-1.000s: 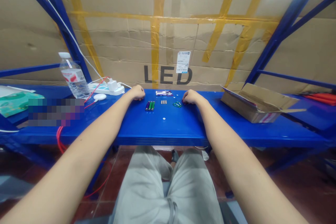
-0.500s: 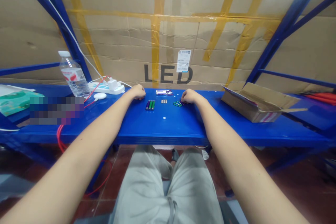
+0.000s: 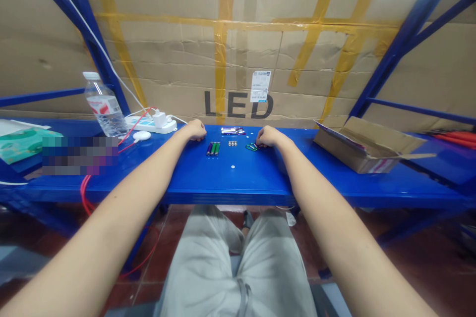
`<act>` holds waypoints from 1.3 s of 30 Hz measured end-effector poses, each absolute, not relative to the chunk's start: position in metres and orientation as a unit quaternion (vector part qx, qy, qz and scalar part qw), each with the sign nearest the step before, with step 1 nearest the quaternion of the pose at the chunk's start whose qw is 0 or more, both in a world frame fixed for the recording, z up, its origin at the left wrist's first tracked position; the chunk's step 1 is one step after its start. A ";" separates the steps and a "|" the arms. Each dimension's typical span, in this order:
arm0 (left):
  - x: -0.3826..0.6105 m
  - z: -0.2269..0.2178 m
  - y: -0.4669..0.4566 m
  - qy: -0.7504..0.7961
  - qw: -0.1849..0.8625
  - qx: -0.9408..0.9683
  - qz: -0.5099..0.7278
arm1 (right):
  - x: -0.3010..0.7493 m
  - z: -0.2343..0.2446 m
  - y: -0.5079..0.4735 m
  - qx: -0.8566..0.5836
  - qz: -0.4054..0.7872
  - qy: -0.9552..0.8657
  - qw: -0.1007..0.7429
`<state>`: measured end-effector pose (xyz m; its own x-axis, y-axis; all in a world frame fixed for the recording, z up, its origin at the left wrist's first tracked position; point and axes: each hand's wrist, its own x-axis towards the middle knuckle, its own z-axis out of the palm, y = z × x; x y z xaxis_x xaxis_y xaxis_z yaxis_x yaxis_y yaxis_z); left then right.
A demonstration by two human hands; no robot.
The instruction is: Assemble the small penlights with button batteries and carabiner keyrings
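My left hand (image 3: 196,130) rests on the blue table in a loose fist, with nothing visible in it. Right of it lies a row of green and purple metal tubes (image 3: 213,148). My right hand (image 3: 267,136) has its fingers curled down beside green carabiner-like clips (image 3: 251,147); a bit of purple shows under the fingertips, and what they hold is hidden. Between the hands sit a small grid of round silver pieces (image 3: 232,143) and, behind it, a bunch of shiny silver-purple parts (image 3: 233,131). One small whitish disc (image 3: 232,167) lies closer to me.
An open cardboard box (image 3: 366,151) stands to the right. On the left are a plastic bottle (image 3: 106,109), a white power strip (image 3: 152,123) with red cables, and a green packet (image 3: 29,143). A large cardboard sheet (image 3: 178,69) marked LED backs the table.
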<state>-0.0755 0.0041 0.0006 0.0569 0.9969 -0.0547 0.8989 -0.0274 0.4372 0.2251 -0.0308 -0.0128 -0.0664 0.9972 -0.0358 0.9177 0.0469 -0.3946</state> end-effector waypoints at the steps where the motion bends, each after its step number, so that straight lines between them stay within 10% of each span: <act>1: -0.076 0.000 0.004 0.674 0.182 0.704 0.135 | 0.225 -0.013 -0.031 -0.672 0.160 -0.713 0.125; 39: -0.047 -0.014 0.010 0.510 0.082 0.839 0.171 | 0.221 -0.007 -0.035 -0.695 0.099 -0.672 0.237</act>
<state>-0.0471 0.0105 -0.0142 0.4207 0.8842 0.2032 0.8279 -0.4657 0.3124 0.2207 -0.0349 -0.0070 0.0775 0.9805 0.1806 0.8867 0.0150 -0.4621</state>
